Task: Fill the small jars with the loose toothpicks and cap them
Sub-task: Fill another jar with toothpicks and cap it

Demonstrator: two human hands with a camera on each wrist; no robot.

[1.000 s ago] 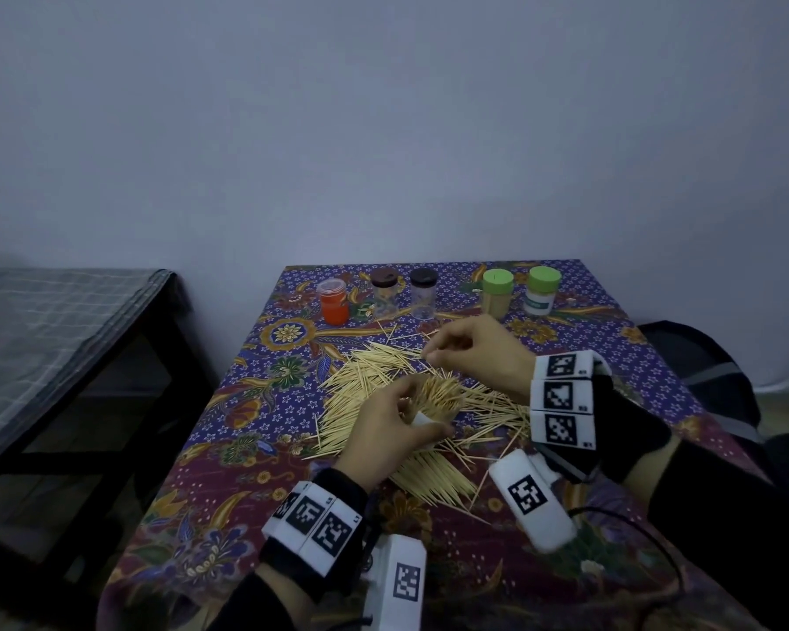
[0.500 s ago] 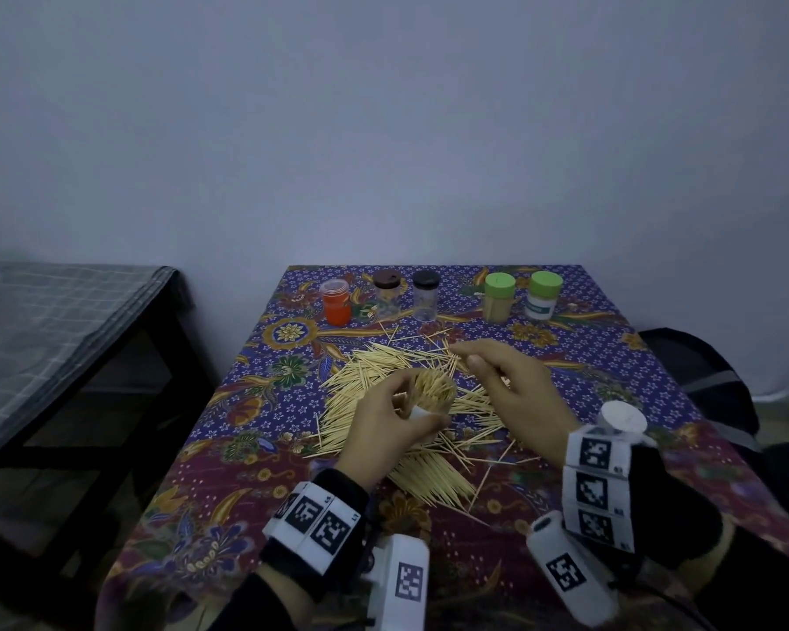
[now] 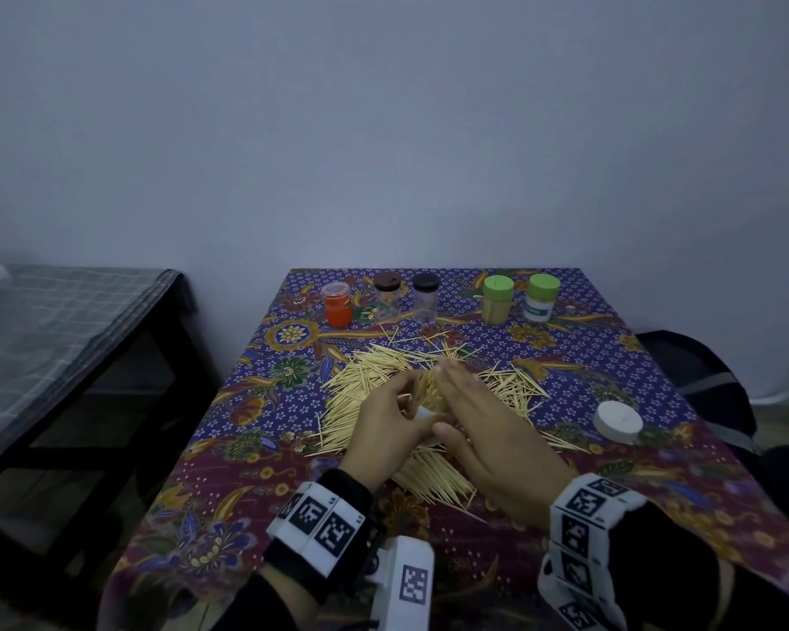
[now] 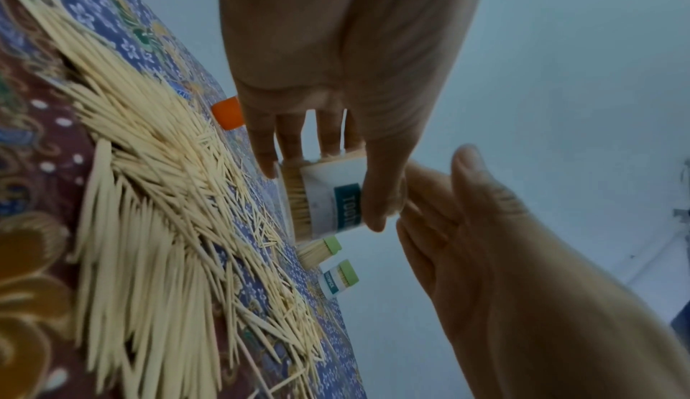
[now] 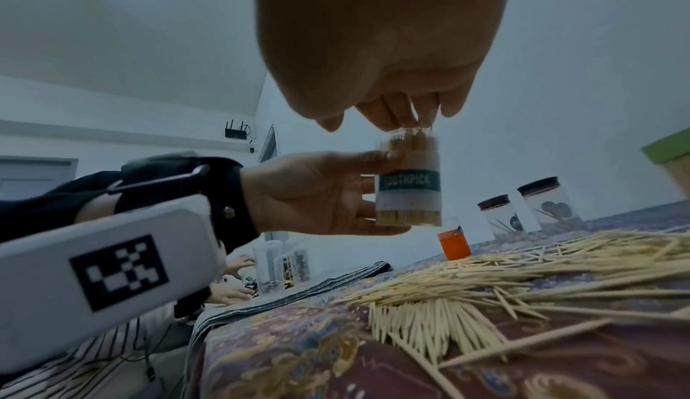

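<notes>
My left hand (image 3: 395, 414) grips a small clear jar (image 5: 408, 181) labelled TOOTHPICK, upright above the table and packed with toothpicks. My right hand (image 3: 468, 403) lies over the jar's open mouth with straight fingers (image 5: 392, 119) touching the toothpick tips. The jar (image 4: 328, 198) sits between my left thumb and fingers. Loose toothpicks (image 3: 374, 366) lie spread in a wide pile under both hands. A white cap (image 3: 617, 421) lies on the cloth to the right of my right hand.
Along the far edge of the floral table (image 3: 657, 485) stand an orange jar (image 3: 337, 303), two clear dark-lidded jars (image 3: 387, 297) and two green-capped jars (image 3: 498, 299). A checked-cloth table (image 3: 65, 321) stands to the left, a dark bag (image 3: 702, 380) to the right.
My right hand has come back from the far side of the pile to the jar and now lies flat on its mouth. My left hand keeps the jar in the same place.
</notes>
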